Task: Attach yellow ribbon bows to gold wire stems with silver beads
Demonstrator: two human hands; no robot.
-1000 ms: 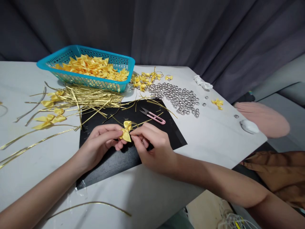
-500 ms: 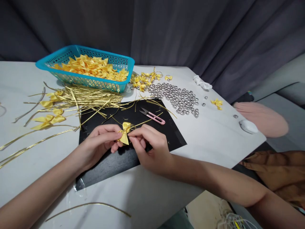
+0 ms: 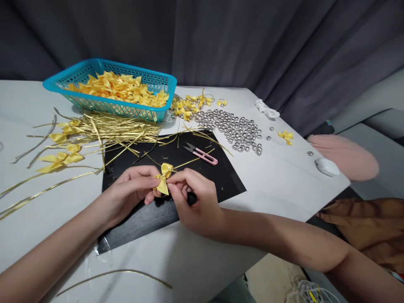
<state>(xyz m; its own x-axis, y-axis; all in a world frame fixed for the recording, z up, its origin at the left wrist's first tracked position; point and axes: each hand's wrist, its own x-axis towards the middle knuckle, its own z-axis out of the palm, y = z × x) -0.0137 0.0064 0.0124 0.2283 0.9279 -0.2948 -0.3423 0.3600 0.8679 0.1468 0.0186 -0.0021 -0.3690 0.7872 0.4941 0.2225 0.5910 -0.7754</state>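
Both of my hands meet over a black mat (image 3: 221,179) on the white table. My left hand (image 3: 132,189) pinches a small yellow ribbon bow (image 3: 164,179) from the left. My right hand (image 3: 194,198) pinches the same bow from the right, fingers curled. A thin gold wire tie (image 3: 189,162) runs from the bow's middle up and to the right. Pink thread snips (image 3: 202,154) lie on the mat just beyond the bow.
A blue basket (image 3: 94,67) of yellow bows stands at the back left, with a heap of gold wire ties (image 3: 110,130) in front of it. Several silver beads (image 3: 240,130) lie at the back right. Loose bows (image 3: 59,158) rest on the left. A white mouse (image 3: 326,166) sits near the right edge.
Both hands and the bow have shifted slightly left and closer together; the fingers keep working at the bow's middle. Nothing else on the table moved.
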